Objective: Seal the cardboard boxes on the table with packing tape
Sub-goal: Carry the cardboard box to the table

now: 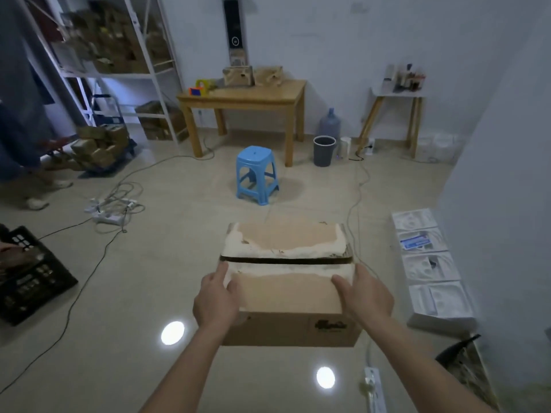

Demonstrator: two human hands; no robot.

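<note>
Biggest thing first: the wooden bench (243, 95) sits way across the room against the far wall, with a couple of small boxes (252, 75) on its back edge and what might be tape dispensers (200, 87) at its left corner, too small to be sure. The cardboard box (286, 281) itself is nowhere near it, it's held up over the shiny floor (149, 263), well short of the blue stool (257, 174). Top flaps are folded shut with a dark gap along the seam, and the paper's torn off in pale patches, so I'd guess tape might stick badly there. Looks stiff and probably not heavy, judging by the easy carry. Left hand (216, 299) and right hand (365, 295) each have a grip on a near corner, thumbs on top, fingers wrapped down the sides. Supporting the bottom seems safer
</note>
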